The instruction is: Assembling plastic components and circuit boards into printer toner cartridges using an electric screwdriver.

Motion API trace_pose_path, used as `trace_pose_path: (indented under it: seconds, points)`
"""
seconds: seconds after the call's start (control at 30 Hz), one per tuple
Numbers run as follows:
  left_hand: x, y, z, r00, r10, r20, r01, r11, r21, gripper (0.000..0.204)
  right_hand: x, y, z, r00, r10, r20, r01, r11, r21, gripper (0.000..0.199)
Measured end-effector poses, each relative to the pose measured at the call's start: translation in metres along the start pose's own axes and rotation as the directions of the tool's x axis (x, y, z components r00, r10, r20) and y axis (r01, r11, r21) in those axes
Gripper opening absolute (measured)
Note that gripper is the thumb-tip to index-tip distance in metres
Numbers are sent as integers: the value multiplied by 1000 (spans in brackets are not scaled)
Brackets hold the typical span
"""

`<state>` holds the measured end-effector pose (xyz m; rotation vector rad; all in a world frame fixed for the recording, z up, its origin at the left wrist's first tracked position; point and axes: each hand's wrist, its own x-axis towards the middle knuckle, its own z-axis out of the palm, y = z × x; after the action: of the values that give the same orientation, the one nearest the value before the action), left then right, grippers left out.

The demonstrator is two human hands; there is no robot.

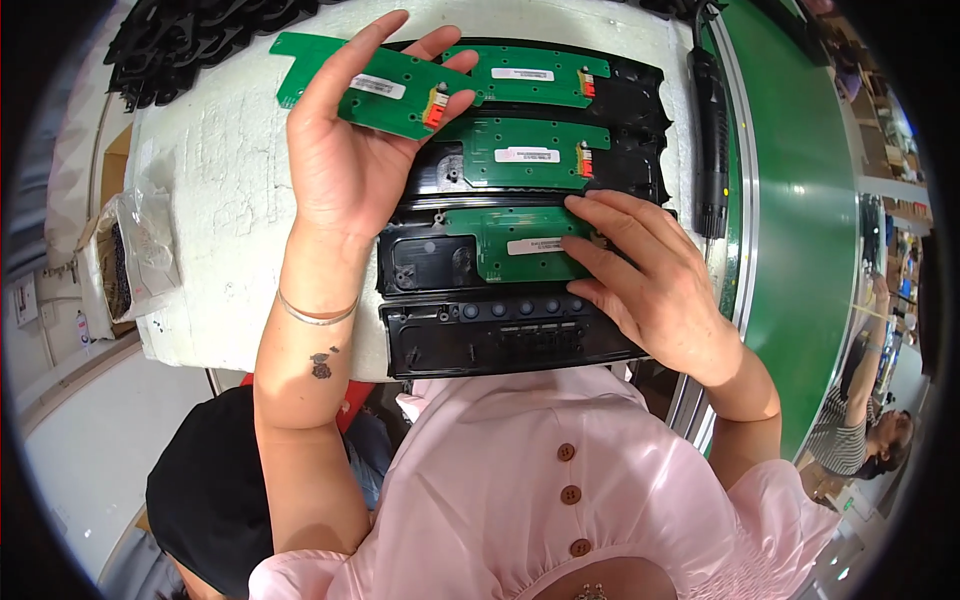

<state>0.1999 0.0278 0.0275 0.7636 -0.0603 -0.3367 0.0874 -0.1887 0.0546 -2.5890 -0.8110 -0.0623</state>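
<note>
My left hand (355,165) is raised, palm up, closed on a green circuit board (375,85) with a white label and a red-and-yellow connector at its right end. Below lie several black plastic housings in a column. My right hand (655,270) presses its fingertips on the right end of another circuit board (520,265), which sits in the third housing (395,270); its connector is mostly hidden by the fingers. Two more boards rest in the upper housings, the middle board (490,175) and the far board (560,90). The nearest housing (420,350) holds no board and shows round buttons.
A black electric screwdriver (712,150) hangs upright at the right, beside a green work surface (800,200) with a metal edge. Black parts (190,45) are heaped at the far left of the pale foam mat (220,200). A plastic-lined box (130,255) stands left. People are nearby on both sides.
</note>
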Motion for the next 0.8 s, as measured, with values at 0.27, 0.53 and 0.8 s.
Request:
trace_pose_path:
  seconds: [0.27,0.53,0.8]
  points:
    - [-2,3,5,999,-18,-36,19,1000,14,48,-14,10,5,996,32,-87,-35,999,-34,30]
    - [0,0,5,997,7,-75,-10,999,-46,43,-17,10,4,994,71,-84,-74,997,-30,24]
    - [2,0,5,997,9,-75,-12,999,-36,43,-15,10,5,992,84,-97,-89,995,-49,22]
